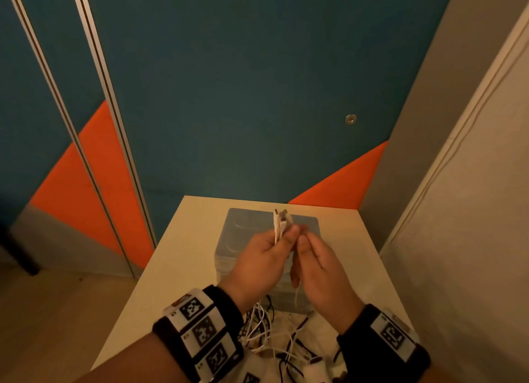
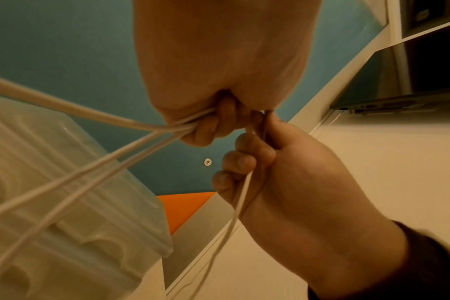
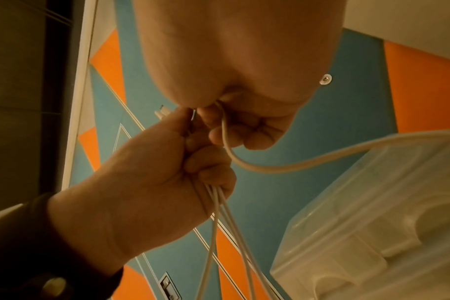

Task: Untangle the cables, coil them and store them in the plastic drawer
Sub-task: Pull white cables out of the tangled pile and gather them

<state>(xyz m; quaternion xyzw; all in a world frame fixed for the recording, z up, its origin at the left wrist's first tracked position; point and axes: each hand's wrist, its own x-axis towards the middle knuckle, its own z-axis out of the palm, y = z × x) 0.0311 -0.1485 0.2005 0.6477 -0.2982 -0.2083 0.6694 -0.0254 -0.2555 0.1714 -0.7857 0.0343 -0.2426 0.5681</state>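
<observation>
Both my hands are raised over a clear plastic drawer unit (image 1: pixel 246 228) on a beige table (image 1: pixel 186 253). My left hand (image 1: pixel 269 248) grips a bundle of white cable strands (image 1: pixel 279 225), whose plugs stick up above the fingers. In the left wrist view three strands (image 2: pixel 141 138) run out of its curled fingers (image 2: pixel 206 130). My right hand (image 1: pixel 312 256) pinches one thin white cable (image 1: pixel 297 294) right beside the left hand's fingers; it hangs down (image 3: pixel 244 162). A tangle of white and black cables (image 1: pixel 272 337) lies on the table's near part, below my wrists.
The drawer unit (image 3: pixel 373 223) stands mid-table, close under my hands. Blue and orange wall panels (image 1: pixel 229 96) rise behind the table, and a pale wall (image 1: pixel 472 239) closes the right side. A laptop (image 2: pixel 385 101) sits on a shelf to the right. Floor lies left of the table.
</observation>
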